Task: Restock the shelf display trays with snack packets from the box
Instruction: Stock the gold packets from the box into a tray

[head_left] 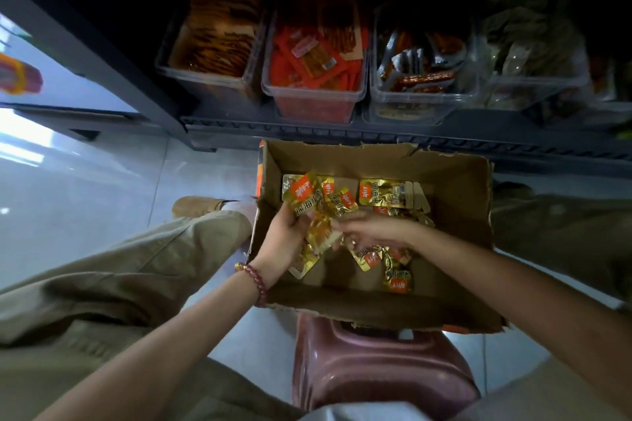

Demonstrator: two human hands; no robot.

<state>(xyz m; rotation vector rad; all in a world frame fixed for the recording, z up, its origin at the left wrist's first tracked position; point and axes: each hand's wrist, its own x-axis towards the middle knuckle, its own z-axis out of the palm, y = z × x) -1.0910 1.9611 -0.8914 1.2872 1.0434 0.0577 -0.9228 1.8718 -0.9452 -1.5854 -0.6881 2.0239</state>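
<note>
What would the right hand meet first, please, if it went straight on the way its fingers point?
The right hand would first meet the bunch of gold packets held in the left hand; its fingertips may already touch them, since depth is unclear.

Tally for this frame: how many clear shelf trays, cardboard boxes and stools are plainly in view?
Clear shelf trays: 4 (the far right edge is too dark to judge)
Cardboard box: 1
Stool: 1
Total: 6
</note>
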